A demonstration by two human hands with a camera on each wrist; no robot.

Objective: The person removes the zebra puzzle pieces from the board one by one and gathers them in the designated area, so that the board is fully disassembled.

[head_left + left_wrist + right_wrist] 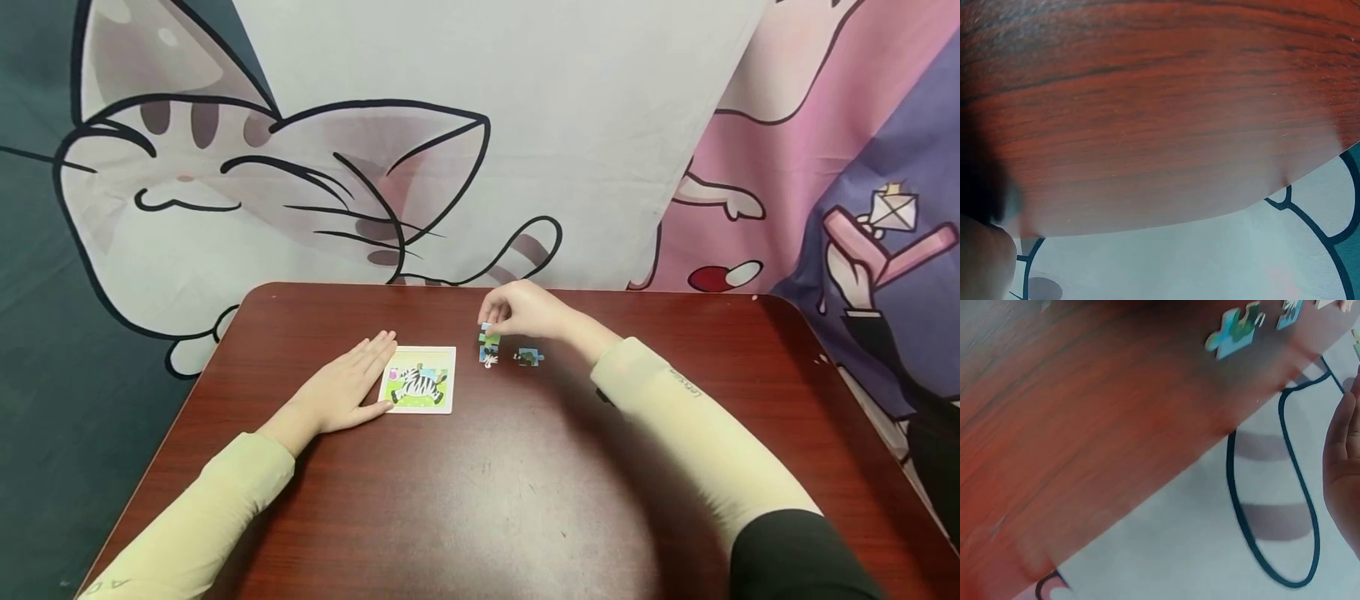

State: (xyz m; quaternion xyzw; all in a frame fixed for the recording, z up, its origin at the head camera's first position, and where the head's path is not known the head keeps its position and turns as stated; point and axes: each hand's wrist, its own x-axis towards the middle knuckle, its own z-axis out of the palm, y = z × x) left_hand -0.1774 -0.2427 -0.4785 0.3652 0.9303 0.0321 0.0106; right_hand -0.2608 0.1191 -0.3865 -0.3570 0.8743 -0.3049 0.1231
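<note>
A small framed jigsaw puzzle with a running zebra (417, 385) lies near the table's middle. Flat against its left side rests my left hand (341, 390), fingers straight, touching the frame; only a blurred bit of that hand (985, 265) shows in the left wrist view. My right hand (531, 308) pinches a green and blue puzzle piece (490, 338) between thumb and fingers, off to the puzzle's right. Just below it lies a blue piece with white marks (488, 358). A darker green and blue piece (529, 357), also seen in the right wrist view, lies on the table further right.
The brown wooden table (480, 500) has rounded far corners. Behind its far edge hangs a cloth backdrop (600, 167) with a cartoon cat and other drawings. At the right edge is a dark object (933, 467) that I cannot make out.
</note>
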